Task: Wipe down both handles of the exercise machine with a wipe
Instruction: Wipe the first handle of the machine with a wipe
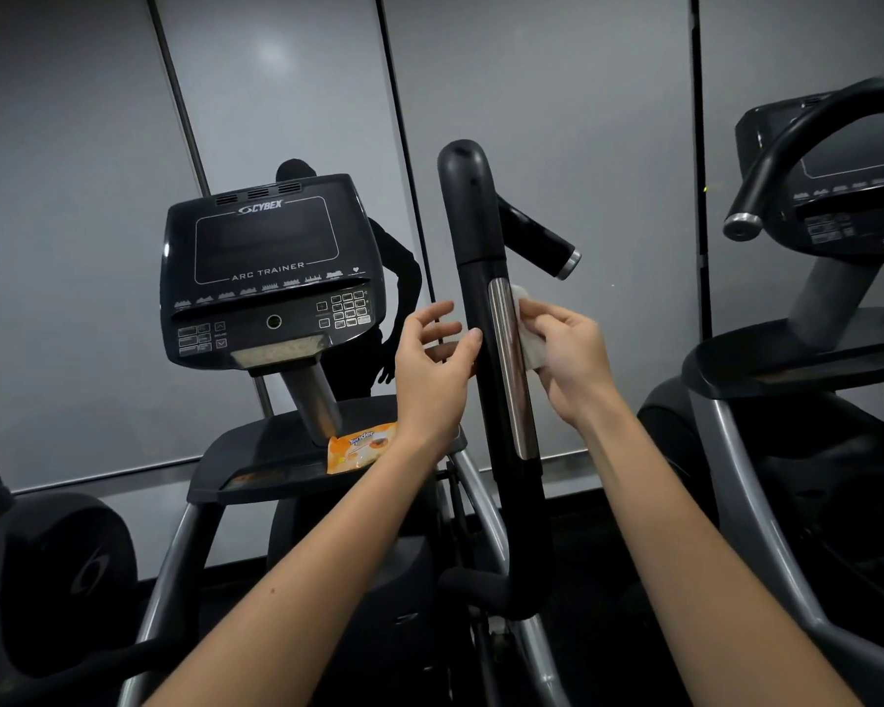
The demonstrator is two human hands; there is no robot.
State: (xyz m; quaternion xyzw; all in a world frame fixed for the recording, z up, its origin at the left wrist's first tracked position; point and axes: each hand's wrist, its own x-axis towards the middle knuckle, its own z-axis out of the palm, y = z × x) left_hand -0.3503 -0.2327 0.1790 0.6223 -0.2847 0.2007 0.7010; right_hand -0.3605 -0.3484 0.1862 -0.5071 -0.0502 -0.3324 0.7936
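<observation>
The right hand (567, 349) presses a folded white wipe (529, 344) against the right side of the upright handle (473, 237), its fingers (534, 307) curled round the wipe beside the metal sensor strip (509, 359). The left hand (430, 364) is loosely spread and holds nothing, its thumb touching the handle's left side, probably to steady it. The orange wipes packet (361, 446) lies on the tray under the console (266, 278), within reach.

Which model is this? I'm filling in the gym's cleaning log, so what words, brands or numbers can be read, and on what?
"CYBEX": top of the console.
"ARC TRAINER": below the console's screen.
"Tender": orange wipes packet.
"750", cut by the frame edge: neighbouring machine's console.
Keypad and button labels: too small to read.
</observation>
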